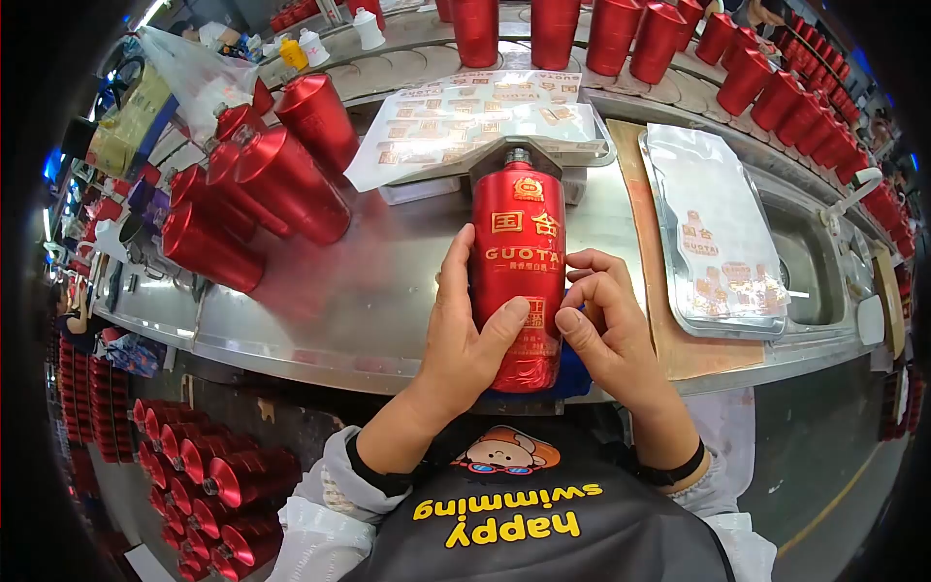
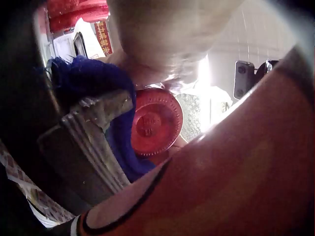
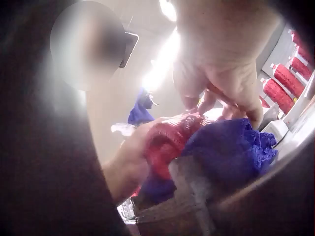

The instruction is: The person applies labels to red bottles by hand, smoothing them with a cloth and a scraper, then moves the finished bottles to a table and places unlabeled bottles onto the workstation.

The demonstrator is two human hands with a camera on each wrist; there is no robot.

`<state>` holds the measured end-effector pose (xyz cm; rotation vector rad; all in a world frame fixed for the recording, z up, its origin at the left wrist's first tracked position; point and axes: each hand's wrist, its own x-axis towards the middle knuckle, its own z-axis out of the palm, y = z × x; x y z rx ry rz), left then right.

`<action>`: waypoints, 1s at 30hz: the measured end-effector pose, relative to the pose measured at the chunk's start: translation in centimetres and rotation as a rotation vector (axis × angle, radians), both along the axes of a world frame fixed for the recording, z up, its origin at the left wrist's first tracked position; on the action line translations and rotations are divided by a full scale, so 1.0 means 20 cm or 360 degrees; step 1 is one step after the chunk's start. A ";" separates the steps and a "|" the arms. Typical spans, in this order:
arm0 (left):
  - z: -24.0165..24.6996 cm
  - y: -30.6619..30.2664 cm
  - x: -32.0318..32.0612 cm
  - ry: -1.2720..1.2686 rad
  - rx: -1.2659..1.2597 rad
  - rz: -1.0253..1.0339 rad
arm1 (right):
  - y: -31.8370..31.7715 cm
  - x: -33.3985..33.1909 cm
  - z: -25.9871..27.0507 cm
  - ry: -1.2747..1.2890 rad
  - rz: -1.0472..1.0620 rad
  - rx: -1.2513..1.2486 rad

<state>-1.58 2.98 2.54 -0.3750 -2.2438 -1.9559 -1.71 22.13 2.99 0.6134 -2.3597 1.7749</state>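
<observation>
A red bottle (image 1: 519,276) with gold lettering lies on its back, its neck pointing away from me at a grey metal holder (image 1: 446,160). My left hand (image 1: 456,335) grips its left side, the thumb laid over the lower front. On the other side, my right hand (image 1: 611,325) has loosely bent fingers and thumb close by the bottle's right edge, with nothing visible pinched between them. A blue cloth (image 1: 578,371) shows beneath the bottle's lower end. The left wrist view shows the round red base (image 2: 156,123) beside the cloth (image 2: 93,81).
Several red bottles (image 1: 291,184) stand at the left on the steel table (image 1: 320,325). Sticker sheets (image 1: 475,116) lie behind the holder, and more sit on a tray (image 1: 713,233) at the right, near a sink (image 1: 805,247). A conveyor (image 1: 417,58) with bottles runs behind.
</observation>
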 end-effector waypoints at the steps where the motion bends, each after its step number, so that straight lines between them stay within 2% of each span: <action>1: 0.00 0.00 0.00 0.0000 0.0012 0.0002 | 0.00 0.00 0.00 0.0014 0.0002 0.0004; 9: 0.00 0.01 0.00 -0.0094 0.0184 -0.0017 | 0.00 0.00 -0.01 0.0044 -0.0005 0.0026; 15: 0.00 0.01 0.00 -0.0057 0.0015 -0.0004 | 0.00 0.00 0.00 0.0029 -0.0010 0.0027; 27: 0.01 0.01 -0.01 -0.0085 0.0112 -0.0009 | 0.00 0.01 0.00 -0.0009 -0.0010 -0.0001; 30: 0.01 0.00 -0.01 -0.0064 -0.0011 -0.0035 | 0.00 0.01 -0.01 0.0000 -0.0010 -0.0003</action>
